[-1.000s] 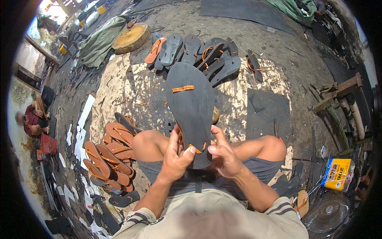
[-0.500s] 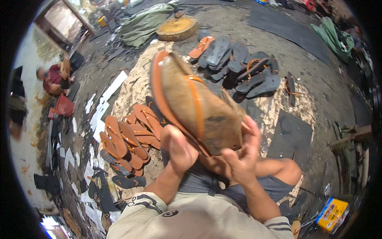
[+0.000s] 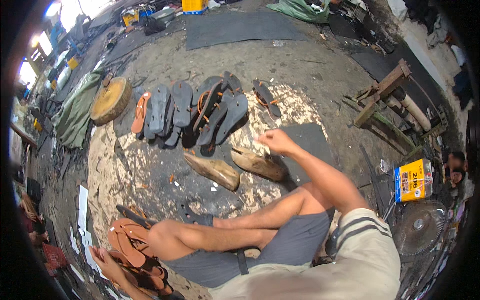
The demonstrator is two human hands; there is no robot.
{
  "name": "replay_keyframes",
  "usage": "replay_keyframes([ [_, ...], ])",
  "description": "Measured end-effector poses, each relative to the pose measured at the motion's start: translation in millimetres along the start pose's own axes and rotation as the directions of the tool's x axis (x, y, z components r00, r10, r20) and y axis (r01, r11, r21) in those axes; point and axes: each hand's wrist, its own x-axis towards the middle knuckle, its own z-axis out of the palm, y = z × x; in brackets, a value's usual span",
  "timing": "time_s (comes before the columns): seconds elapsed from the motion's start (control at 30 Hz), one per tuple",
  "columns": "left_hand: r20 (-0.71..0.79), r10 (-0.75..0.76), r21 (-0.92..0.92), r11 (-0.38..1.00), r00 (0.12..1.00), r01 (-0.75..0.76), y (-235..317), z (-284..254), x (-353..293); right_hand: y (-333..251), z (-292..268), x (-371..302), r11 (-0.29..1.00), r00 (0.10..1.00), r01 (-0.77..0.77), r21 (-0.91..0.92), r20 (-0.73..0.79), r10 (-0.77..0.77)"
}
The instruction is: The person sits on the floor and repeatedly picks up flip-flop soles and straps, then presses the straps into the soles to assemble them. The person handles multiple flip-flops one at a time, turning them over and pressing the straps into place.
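Note:
Two brown wooden shoe lasts, a left one [image 3: 212, 171] and a right one [image 3: 258, 164], lie on the dark patch of the floor in front of my crossed legs. Just above the right last is my right hand [image 3: 278, 142], its fingers curled in a pinch; a pale bit shows at the fingertips, too small to name. My left hand [image 3: 109, 266] is at the lower left, fingers stretched out beside a pile of brown flip-flops [image 3: 126, 241]. Part of that pile is hidden by my left hand and knee.
Several black flip-flops [image 3: 182, 102] and one brown flip-flop [image 3: 141, 112] are lined up beyond the lasts. A round wooden block [image 3: 112, 101] stands at far left. On the right are a wooden frame [image 3: 385, 100], a yellow-blue box [image 3: 413, 181] and a round metal disc [image 3: 419, 227].
The wooden last that both hands held, wearing a brown flip-flop with an orange strap, is no longer in them. My hands have parted, left to the pile, right forward. The view has turned right.

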Motion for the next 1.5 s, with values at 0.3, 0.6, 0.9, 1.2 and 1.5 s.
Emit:
replay_keyframes([
  [0.3, 0.300, 0.039, -0.179, 0.984, 0.953, 0.016, 173, 20, -44, -20, 67, 180, 0.928, 0.866, -0.172, 0.331, -0.398, 0.302],
  [0.6, 0.671, 0.359, -0.519, 0.852, 0.649, 0.065, 289, 136, -128, -163, 23, -103, 0.766, 0.859, 0.498, 0.406, -0.112, -0.499],
  [0.9, 0.675, 0.614, -0.715, 0.680, 0.409, 0.161, 263, 123, -229, -141, 66, -237, 0.660, 0.871, -0.109, 0.744, 0.391, -0.297],
  [1.2, 0.694, 0.506, -0.715, 0.571, 0.512, 0.404, 245, 109, -238, -145, 74, -248, 0.713, 0.840, -0.070, 0.698, 0.427, -0.335],
  [1.5, 0.814, 0.309, -0.577, 0.331, 0.492, 0.747, 270, 127, -236, -136, 81, -226, 0.812, 0.943, 0.080, 0.578, 0.221, -0.249],
])
